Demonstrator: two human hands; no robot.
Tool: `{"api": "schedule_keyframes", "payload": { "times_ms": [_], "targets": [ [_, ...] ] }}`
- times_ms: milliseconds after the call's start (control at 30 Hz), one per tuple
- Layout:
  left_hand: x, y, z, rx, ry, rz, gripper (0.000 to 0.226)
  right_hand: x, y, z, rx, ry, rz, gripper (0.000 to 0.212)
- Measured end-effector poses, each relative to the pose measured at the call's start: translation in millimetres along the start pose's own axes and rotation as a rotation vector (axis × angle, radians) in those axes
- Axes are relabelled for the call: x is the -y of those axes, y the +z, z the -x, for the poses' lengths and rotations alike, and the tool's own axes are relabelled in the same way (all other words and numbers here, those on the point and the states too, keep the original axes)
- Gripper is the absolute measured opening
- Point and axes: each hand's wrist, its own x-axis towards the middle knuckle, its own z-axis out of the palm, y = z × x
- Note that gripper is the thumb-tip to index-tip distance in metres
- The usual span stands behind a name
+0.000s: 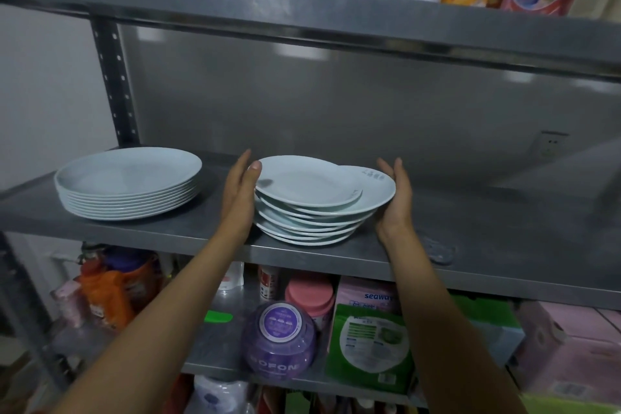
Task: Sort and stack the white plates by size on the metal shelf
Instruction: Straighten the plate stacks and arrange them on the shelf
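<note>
On the metal shelf [470,239], the left hand [240,191] and right hand [396,198] press flat, fingers straight, against an uneven plate stack [312,208]. Right of the neat larger stack [129,183], its offset top plates could slide off if squeezed unevenly.

- large plates [129,175]: plain white, faint blue cast
- small plates [307,183]: white, one rim with grey lettering
- metal shelf [470,245]: dull grey
- jar [279,336]: purple
- pouch [369,346]: green and white
- bottle [111,292]: orange
</note>
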Motion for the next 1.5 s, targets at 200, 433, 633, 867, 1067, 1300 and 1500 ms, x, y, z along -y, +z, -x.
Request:
{"api": "schedule_keyframes", "payload": {
  "times_ms": [200,433,633,867,1067,1300,1500],
  "targets": [
    [4.7,2.6,-4.0,0.034,-0.045,-0.010,0.040,-8.2,5.6,-3.8,-0.004,-0.023,-0.087,0.045],
    [17.9,3.9,-14.1,0.041,-0.074,-0.012,0.043,-21.8,12.3,-4.0,0.049,-0.045,0.055,0.021],
    [22.4,1.9,-14.7,0.106,-0.132,-0.028,0.038,-26.2,7.9,-8.5,0.071,-0.112,0.196,0.024],
    [23.5,2.0,-14.8,-0.026,-0.131,0.023,0.050,-32.2,4.9,-17.4,0.024,-0.088,0.176,0.059],
    [23.7,1.7,-16.9,0.103,-0.326,0.075,0.066,-35.5,9.3,-13.9,0.070,-0.065,0.287,0.078],
    [21.2,1.3,-15.7,-0.027,-0.237,0.083,0.053,-36.1,8.1,-12.4,0.023,-0.079,0.362,0.078],
    [21.9,3.7,-11.1,0.121,-0.193,-0.065,0.054,-37.2,5.0,-18.4,0.104,-0.014,0.327,0.047]
  ]
}}
